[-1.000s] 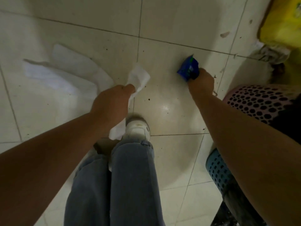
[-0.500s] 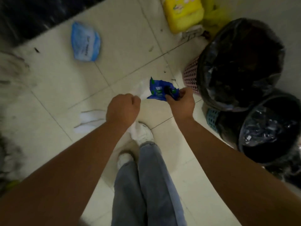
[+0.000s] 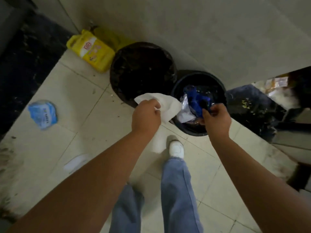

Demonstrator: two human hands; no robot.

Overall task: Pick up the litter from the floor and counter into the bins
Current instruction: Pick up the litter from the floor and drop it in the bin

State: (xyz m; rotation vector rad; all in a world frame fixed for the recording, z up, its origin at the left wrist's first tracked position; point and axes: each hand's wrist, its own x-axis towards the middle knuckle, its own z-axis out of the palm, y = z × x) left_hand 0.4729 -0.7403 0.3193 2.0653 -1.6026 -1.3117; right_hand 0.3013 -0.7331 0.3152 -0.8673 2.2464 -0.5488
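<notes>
My left hand [image 3: 145, 116] is closed on a white sheet of paper [image 3: 168, 105], held between the two bins. My right hand [image 3: 216, 119] grips a blue wrapper [image 3: 196, 101] over the mouth of the smaller black-lined bin [image 3: 218, 84], which holds several pieces of litter. The larger black-lined bin [image 3: 143, 69] stands to its left, its inside dark. A light blue packet [image 3: 42, 114] lies on the floor tiles at the left. A white scrap [image 3: 75, 163] lies on the floor beside my left forearm.
A yellow jug [image 3: 91, 50] lies against the wall behind the larger bin. A dark counter base [image 3: 20, 64] runs along the left. A dark mat [image 3: 250, 108] with debris lies right of the smaller bin. My legs and white shoe [image 3: 176, 148] stand in front of the bins.
I have stood up and turned toward the bins. Both hands rose from the floor, carrying the paper and the blue wrapper; the right hand now hovers over the smaller bin.
</notes>
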